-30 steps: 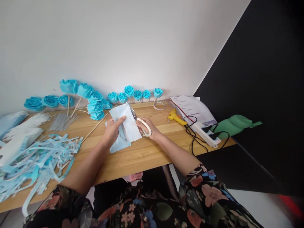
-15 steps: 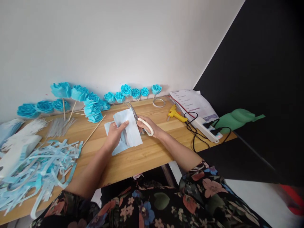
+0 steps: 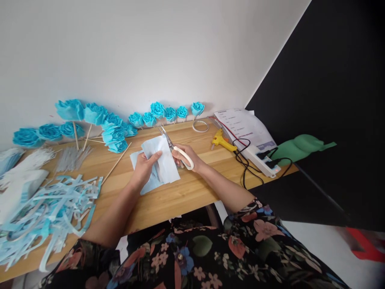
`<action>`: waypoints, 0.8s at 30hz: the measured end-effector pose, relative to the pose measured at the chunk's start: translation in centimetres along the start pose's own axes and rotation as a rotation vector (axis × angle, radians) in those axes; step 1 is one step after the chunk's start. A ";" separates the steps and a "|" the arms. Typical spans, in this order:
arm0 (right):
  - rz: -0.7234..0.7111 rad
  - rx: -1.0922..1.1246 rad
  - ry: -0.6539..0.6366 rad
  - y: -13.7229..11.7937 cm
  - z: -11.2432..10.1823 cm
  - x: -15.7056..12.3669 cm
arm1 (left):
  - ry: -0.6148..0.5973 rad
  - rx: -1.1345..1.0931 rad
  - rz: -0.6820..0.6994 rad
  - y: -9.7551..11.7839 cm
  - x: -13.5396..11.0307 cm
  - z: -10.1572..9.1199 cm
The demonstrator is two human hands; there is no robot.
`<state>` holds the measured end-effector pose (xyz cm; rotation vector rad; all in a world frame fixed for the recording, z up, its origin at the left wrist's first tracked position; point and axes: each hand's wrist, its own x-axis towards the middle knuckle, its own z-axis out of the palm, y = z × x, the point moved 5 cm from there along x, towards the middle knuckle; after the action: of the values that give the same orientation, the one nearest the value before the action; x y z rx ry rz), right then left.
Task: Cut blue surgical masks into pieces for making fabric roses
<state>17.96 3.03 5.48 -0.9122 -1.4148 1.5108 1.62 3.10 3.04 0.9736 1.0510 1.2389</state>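
Note:
My left hand [image 3: 144, 166] pinches a stack of pale blue paper sheets [image 3: 168, 162], thumb on top, held just above the table. In my right hand [image 3: 188, 156] is a pair of scissors [image 3: 184, 157] with white handles, fingers wrapped round the loops. The scissor blades point away from me along the right edge of the paper, near its top corner; I cannot tell if they touch it. More pale blue sheets show under and to the left of the upper ones.
Blue paper flowers [image 3: 158, 109] on sticks line the wall. Paper strips [image 3: 60, 204] pile up at left, with a thin wooden stick [image 3: 116, 163] beside them. At right are a tape ring [image 3: 200, 126], yellow glue gun [image 3: 223, 140], power strip [image 3: 261, 160] and printed sheets [image 3: 245, 128].
The view has shifted slightly, so the table items sit a little further left and higher. Both hands keep their grips on the paper and the scissors, with hardly any other movement.

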 end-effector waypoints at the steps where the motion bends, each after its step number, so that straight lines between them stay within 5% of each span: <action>1: 0.006 0.002 0.005 -0.1 0.0 0.0 | -0.007 0.002 -0.001 0.0 0.0 0.0; 8: 0.039 0.148 0.030 0.3 -0.6 0.2 | -0.046 -0.035 -0.043 1.2 0.4 -0.4; 15: 0.092 0.280 -0.025 1.4 -1.3 0.7 | -0.124 -0.007 -0.061 2.8 1.6 -2.9; 24: 0.113 0.140 -0.253 0.2 -0.3 0.0 | 0.057 -0.139 0.070 3.0 3.7 -6.4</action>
<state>18.20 3.16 5.22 -0.7451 -1.4311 1.8383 -5.25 7.11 4.06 0.8784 0.9682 1.3855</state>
